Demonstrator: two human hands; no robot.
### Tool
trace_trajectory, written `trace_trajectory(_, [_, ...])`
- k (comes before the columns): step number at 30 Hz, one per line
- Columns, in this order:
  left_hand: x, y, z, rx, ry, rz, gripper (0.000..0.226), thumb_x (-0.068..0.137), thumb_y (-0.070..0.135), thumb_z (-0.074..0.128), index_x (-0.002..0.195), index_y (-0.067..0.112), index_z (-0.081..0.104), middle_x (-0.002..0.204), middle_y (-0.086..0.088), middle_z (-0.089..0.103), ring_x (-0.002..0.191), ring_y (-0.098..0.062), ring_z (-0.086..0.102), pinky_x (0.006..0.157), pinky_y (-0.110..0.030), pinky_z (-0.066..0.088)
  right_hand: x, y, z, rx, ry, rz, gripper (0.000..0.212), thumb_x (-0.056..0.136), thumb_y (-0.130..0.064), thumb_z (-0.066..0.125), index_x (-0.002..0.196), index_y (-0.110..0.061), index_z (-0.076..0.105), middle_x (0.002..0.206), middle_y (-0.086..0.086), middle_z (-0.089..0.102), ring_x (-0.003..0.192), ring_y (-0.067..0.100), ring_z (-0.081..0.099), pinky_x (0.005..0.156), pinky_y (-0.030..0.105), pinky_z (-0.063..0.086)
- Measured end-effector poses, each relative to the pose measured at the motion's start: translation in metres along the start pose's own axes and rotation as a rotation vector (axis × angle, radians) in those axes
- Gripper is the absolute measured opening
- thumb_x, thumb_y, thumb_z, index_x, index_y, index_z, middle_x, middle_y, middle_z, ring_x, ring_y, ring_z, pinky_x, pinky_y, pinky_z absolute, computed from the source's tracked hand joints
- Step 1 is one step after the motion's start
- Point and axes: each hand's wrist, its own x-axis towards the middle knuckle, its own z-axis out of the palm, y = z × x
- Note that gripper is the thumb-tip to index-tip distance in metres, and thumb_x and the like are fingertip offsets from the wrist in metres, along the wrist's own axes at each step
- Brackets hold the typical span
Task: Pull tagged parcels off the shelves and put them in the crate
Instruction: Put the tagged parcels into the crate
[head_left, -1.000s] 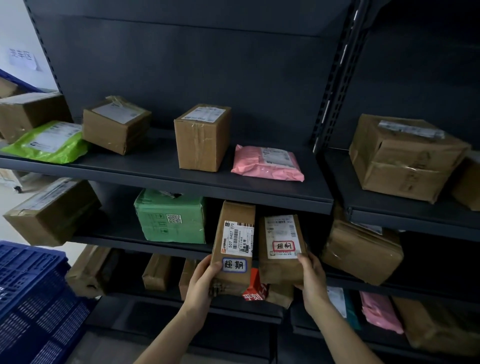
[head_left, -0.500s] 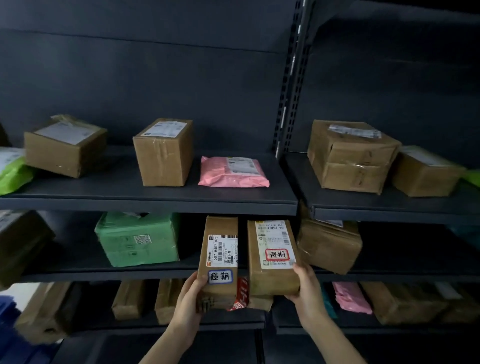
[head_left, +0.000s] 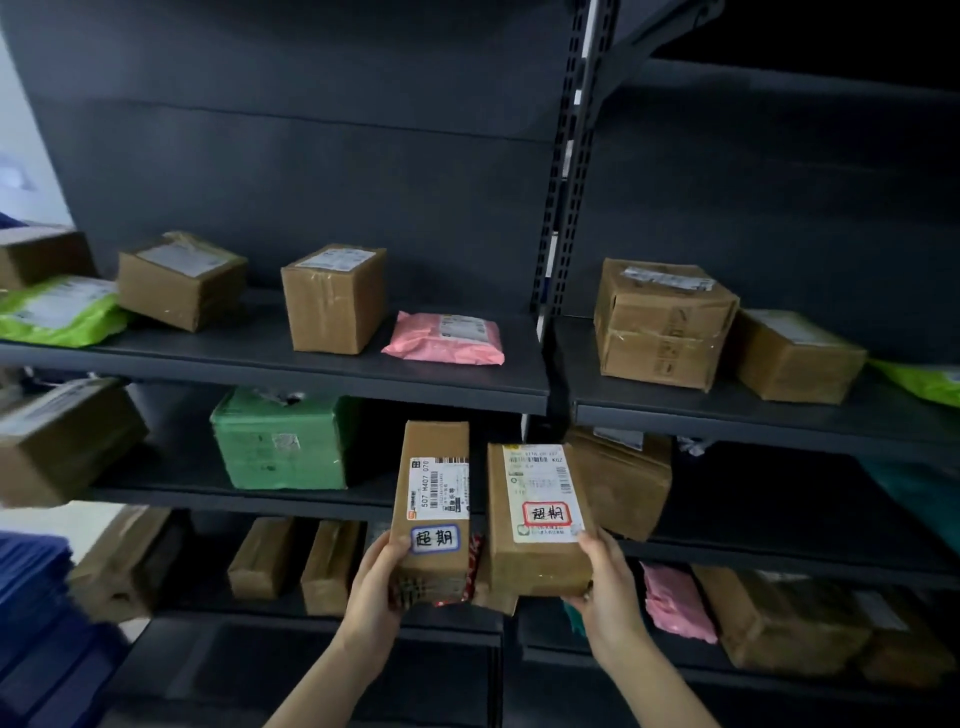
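Now two tagged brown parcels stand upright in the air before the shelving, side by side and almost touching. The left hand (head_left: 376, 590) grasps the narrow parcel (head_left: 434, 499) by its lower end; the right hand (head_left: 610, 587) grasps the wide parcel (head_left: 535, 525) by its lower corner.

Each parcel is held low with one hand, so it looks top-heavy and may tip or slip on the way over. The narrow parcel's top sits just under the upper shelf (head_left: 311, 382) and could knock its edge if lifted. A red packet (head_left: 474, 564) shows between the two parcels; whether it is held is unclear, and it might drop.

The blue crate (head_left: 36, 629) sits low at the far left, well apart. A brown box (head_left: 631, 483) stands just behind the wide parcel, and a green parcel (head_left: 280, 444) lies to the left.
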Motion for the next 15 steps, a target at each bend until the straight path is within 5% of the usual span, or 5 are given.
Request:
trace_trajectory(6, [-0.061, -0.004, 0.005, -0.057, 0.117, 0.088, 0.065, 0.07, 0.04, 0.067, 0.127, 0.014, 0.053, 0.12, -0.015, 0.065, 0.111, -0.031, 0.06, 0.081, -0.038, 0.048, -0.026, 0.001, -0.009, -0.045, -0.144, 0.014, 0.029, 0.088, -0.026, 0.057, 0.117, -0.024, 0.054, 0.099, 0.004, 0.068, 0.09, 0.019, 0.065, 0.064, 0.034, 0.052])
trace_trajectory(9, [-0.092, 0.006, -0.009, -0.08, 0.198, 0.136, 0.06, 0.069, 0.038, 0.066, 0.123, 0.013, 0.056, 0.114, -0.015, 0.068, 0.107, -0.032, 0.061, 0.084, -0.04, 0.05, -0.04, 0.009, 0.006, -0.069, -0.219, 0.044, 0.034, 0.087, -0.029, 0.058, 0.12, -0.022, 0.053, 0.103, 0.006, 0.067, 0.093, 0.023, 0.064, 0.078, 0.045, 0.054])
trace_trajectory(12, [-0.122, 0.02, -0.034, -0.075, 0.294, 0.206, 0.04, 0.076, 0.032, 0.062, 0.113, 0.016, 0.061, 0.099, -0.008, 0.074, 0.091, -0.024, 0.068, 0.071, -0.035, 0.054, -0.057, 0.02, 0.034, -0.091, -0.309, 0.082, 0.038, 0.087, -0.03, 0.058, 0.123, -0.021, 0.053, 0.109, 0.01, 0.064, 0.099, 0.026, 0.061, 0.091, 0.053, 0.049])
trace_trajectory(15, [-0.149, 0.033, -0.068, -0.096, 0.397, 0.263, 0.019, 0.089, 0.023, 0.053, 0.104, 0.017, 0.062, 0.087, -0.002, 0.076, 0.076, -0.016, 0.072, 0.058, -0.027, 0.057, -0.079, 0.034, 0.065, -0.1, -0.409, 0.108, 0.031, 0.089, -0.028, 0.056, 0.12, -0.022, 0.056, 0.111, 0.009, 0.065, 0.099, 0.023, 0.061, 0.082, 0.044, 0.052])
